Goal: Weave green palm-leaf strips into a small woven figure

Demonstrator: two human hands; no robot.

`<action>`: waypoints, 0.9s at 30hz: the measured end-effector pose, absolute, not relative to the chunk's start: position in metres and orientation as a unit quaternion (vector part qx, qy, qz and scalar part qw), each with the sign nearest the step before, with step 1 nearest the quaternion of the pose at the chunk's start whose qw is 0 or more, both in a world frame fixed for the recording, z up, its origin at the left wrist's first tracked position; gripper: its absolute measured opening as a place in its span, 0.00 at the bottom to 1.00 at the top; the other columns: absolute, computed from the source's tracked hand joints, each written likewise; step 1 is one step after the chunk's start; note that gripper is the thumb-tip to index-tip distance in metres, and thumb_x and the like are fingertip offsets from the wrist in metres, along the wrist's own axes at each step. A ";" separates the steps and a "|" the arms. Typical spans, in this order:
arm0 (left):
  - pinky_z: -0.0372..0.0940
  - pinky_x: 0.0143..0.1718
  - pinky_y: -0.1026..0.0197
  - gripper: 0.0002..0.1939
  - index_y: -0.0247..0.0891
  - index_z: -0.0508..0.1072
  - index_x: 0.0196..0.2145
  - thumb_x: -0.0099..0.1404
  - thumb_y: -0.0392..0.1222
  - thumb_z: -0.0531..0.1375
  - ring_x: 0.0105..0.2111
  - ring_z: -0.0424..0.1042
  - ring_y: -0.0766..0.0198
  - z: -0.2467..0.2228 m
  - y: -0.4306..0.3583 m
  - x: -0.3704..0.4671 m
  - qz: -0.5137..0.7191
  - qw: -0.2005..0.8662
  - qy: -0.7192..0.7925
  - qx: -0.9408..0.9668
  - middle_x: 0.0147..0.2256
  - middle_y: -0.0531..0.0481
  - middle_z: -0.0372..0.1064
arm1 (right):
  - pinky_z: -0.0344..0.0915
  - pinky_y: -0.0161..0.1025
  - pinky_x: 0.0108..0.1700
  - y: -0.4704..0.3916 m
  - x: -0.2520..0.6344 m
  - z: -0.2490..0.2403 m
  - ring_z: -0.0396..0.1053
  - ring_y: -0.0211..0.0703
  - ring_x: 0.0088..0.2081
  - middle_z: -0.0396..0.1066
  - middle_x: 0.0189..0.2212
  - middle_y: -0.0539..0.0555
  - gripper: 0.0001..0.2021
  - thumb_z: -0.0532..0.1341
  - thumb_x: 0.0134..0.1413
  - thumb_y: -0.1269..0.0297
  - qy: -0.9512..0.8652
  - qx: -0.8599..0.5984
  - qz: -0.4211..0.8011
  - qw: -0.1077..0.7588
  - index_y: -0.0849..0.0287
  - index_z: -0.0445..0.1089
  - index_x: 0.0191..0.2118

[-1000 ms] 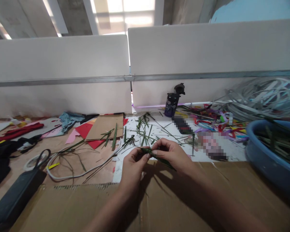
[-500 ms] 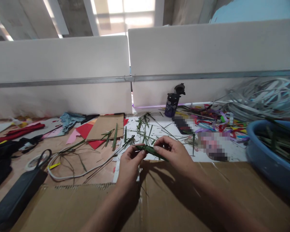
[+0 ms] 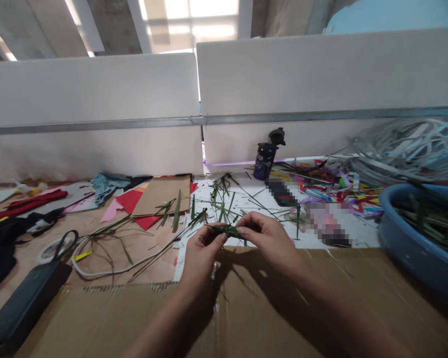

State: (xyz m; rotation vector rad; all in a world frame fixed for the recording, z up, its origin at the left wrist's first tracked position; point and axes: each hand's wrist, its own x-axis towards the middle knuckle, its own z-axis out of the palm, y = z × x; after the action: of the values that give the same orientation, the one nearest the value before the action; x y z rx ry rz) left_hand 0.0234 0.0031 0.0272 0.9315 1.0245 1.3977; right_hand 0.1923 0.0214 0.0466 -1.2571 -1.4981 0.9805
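Observation:
A small bundle of green leaf strips (image 3: 229, 230) is stretched between my two hands, just above the far edge of a brown cardboard sheet (image 3: 269, 293). Its left end is pinched between the thumb and fingers of my left hand (image 3: 205, 247). At the other end, the thumb and fingers of my right hand (image 3: 267, 236) are closed on it. Parts of the strips are hidden behind the fingertips. Loose green leaf pieces (image 3: 224, 191) lie scattered on the white surface just beyond my hands.
At the right stands a blue basin (image 3: 392, 223) with green strips. Behind are a dark bottle (image 3: 264, 161) with its lid up, colourful ribbon scraps (image 3: 354, 199) and coiled white strips (image 3: 403, 149). A black case (image 3: 26, 303) and white cord (image 3: 108, 273) lie left.
The leaf end that stuck out below my right fingers now looks shorter and folded in toward the bundle. My right fingers have shifted slightly. Both hands still grip the strips.

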 end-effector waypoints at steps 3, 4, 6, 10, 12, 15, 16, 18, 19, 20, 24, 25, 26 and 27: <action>0.69 0.49 0.56 0.09 0.40 0.85 0.35 0.54 0.39 0.74 0.41 0.78 0.55 0.029 0.004 0.023 0.588 0.555 0.433 0.399 0.37 0.44 0.83 | 0.66 0.45 0.40 0.022 0.192 0.046 0.72 0.48 0.35 0.76 0.29 0.51 0.03 0.66 0.54 0.63 -0.605 -0.512 0.402 0.458 0.54 0.76 0.31; 0.69 0.49 0.56 0.09 0.40 0.85 0.34 0.54 0.38 0.74 0.41 0.79 0.55 0.029 0.004 0.023 0.587 0.555 0.432 0.402 0.37 0.44 0.83 | 0.66 0.45 0.40 0.022 0.192 0.046 0.72 0.48 0.35 0.76 0.29 0.51 0.03 0.66 0.54 0.63 -0.605 -0.512 0.402 0.459 0.54 0.76 0.31; 0.69 0.50 0.56 0.09 0.40 0.85 0.34 0.54 0.38 0.74 0.42 0.79 0.55 0.030 0.004 0.023 0.585 0.556 0.427 0.406 0.37 0.44 0.83 | 0.66 0.45 0.41 0.022 0.193 0.046 0.72 0.48 0.35 0.76 0.30 0.51 0.03 0.66 0.54 0.63 -0.605 -0.510 0.404 0.459 0.54 0.75 0.31; 0.70 0.50 0.55 0.09 0.40 0.84 0.35 0.54 0.39 0.74 0.42 0.79 0.54 0.030 0.002 0.024 0.585 0.563 0.424 0.402 0.37 0.44 0.83 | 0.66 0.45 0.40 0.022 0.192 0.046 0.72 0.49 0.35 0.76 0.29 0.52 0.03 0.66 0.54 0.63 -0.604 -0.513 0.407 0.455 0.54 0.75 0.30; 0.69 0.49 0.56 0.09 0.39 0.84 0.35 0.55 0.39 0.74 0.42 0.79 0.55 0.028 0.000 0.025 0.583 0.562 0.429 0.401 0.38 0.43 0.83 | 0.65 0.46 0.41 0.022 0.191 0.046 0.72 0.49 0.35 0.76 0.29 0.52 0.03 0.66 0.53 0.63 -0.604 -0.513 0.406 0.456 0.54 0.75 0.30; 0.69 0.47 0.57 0.10 0.39 0.84 0.37 0.57 0.41 0.74 0.42 0.78 0.55 0.025 0.000 0.026 0.578 0.568 0.439 0.388 0.39 0.43 0.82 | 0.65 0.46 0.42 0.022 0.190 0.044 0.72 0.49 0.36 0.76 0.29 0.52 0.03 0.66 0.53 0.62 -0.601 -0.514 0.410 0.455 0.54 0.75 0.30; 0.70 0.45 0.58 0.11 0.39 0.83 0.37 0.56 0.41 0.75 0.41 0.78 0.56 0.023 0.000 0.026 0.575 0.575 0.443 0.377 0.39 0.43 0.82 | 0.65 0.45 0.42 0.023 0.190 0.043 0.72 0.49 0.36 0.76 0.29 0.52 0.04 0.66 0.52 0.62 -0.600 -0.513 0.414 0.454 0.54 0.75 0.30; 0.70 0.42 0.58 0.13 0.39 0.82 0.37 0.54 0.43 0.77 0.39 0.78 0.57 0.020 0.003 0.026 0.573 0.594 0.444 0.349 0.37 0.45 0.81 | 0.64 0.44 0.40 0.025 0.192 0.042 0.70 0.47 0.35 0.75 0.29 0.51 0.05 0.67 0.52 0.60 -0.598 -0.504 0.432 0.449 0.55 0.75 0.31; 0.70 0.41 0.59 0.14 0.39 0.82 0.36 0.53 0.43 0.77 0.37 0.77 0.58 0.018 0.004 0.026 0.575 0.602 0.442 0.334 0.36 0.46 0.80 | 0.64 0.44 0.39 0.027 0.194 0.041 0.70 0.46 0.34 0.74 0.29 0.51 0.06 0.67 0.52 0.59 -0.594 -0.497 0.446 0.448 0.55 0.75 0.32; 0.70 0.40 0.60 0.16 0.39 0.81 0.36 0.52 0.43 0.78 0.36 0.77 0.60 0.017 0.006 0.025 0.580 0.608 0.439 0.319 0.36 0.47 0.79 | 0.64 0.43 0.39 0.029 0.196 0.041 0.69 0.46 0.33 0.73 0.29 0.50 0.08 0.68 0.53 0.57 -0.589 -0.490 0.458 0.452 0.55 0.75 0.33; 0.71 0.41 0.60 0.20 0.37 0.79 0.36 0.51 0.46 0.80 0.35 0.77 0.61 0.016 0.011 0.020 0.600 0.609 0.436 0.282 0.35 0.48 0.78 | 0.65 0.45 0.45 0.037 0.209 0.041 0.70 0.47 0.38 0.74 0.33 0.50 0.11 0.68 0.55 0.52 -0.576 -0.467 0.456 0.492 0.54 0.75 0.35; 0.71 0.41 0.60 0.21 0.36 0.78 0.36 0.51 0.47 0.80 0.34 0.77 0.62 0.016 0.012 0.018 0.603 0.607 0.435 0.280 0.34 0.49 0.77 | 0.65 0.46 0.47 0.039 0.211 0.042 0.71 0.48 0.39 0.75 0.34 0.51 0.12 0.69 0.56 0.51 -0.577 -0.464 0.450 0.498 0.54 0.76 0.35; 0.71 0.41 0.60 0.21 0.36 0.77 0.36 0.51 0.47 0.80 0.34 0.77 0.62 0.016 0.013 0.016 0.607 0.606 0.433 0.279 0.34 0.50 0.77 | 0.65 0.47 0.48 0.039 0.212 0.042 0.71 0.49 0.41 0.75 0.35 0.52 0.13 0.69 0.56 0.49 -0.580 -0.462 0.449 0.499 0.54 0.76 0.35; 0.71 0.41 0.61 0.22 0.36 0.77 0.36 0.50 0.46 0.80 0.32 0.77 0.63 0.016 0.014 0.015 0.611 0.604 0.430 0.277 0.33 0.50 0.77 | 0.65 0.48 0.49 0.040 0.213 0.043 0.71 0.51 0.42 0.76 0.37 0.53 0.14 0.69 0.55 0.48 -0.582 -0.460 0.451 0.496 0.53 0.76 0.36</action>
State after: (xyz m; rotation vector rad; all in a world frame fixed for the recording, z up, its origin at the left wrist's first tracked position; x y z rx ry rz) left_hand 0.0148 0.0140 0.0164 0.6404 0.9941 1.4151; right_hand 0.2125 0.0396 0.0426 -1.1131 -1.4108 1.0917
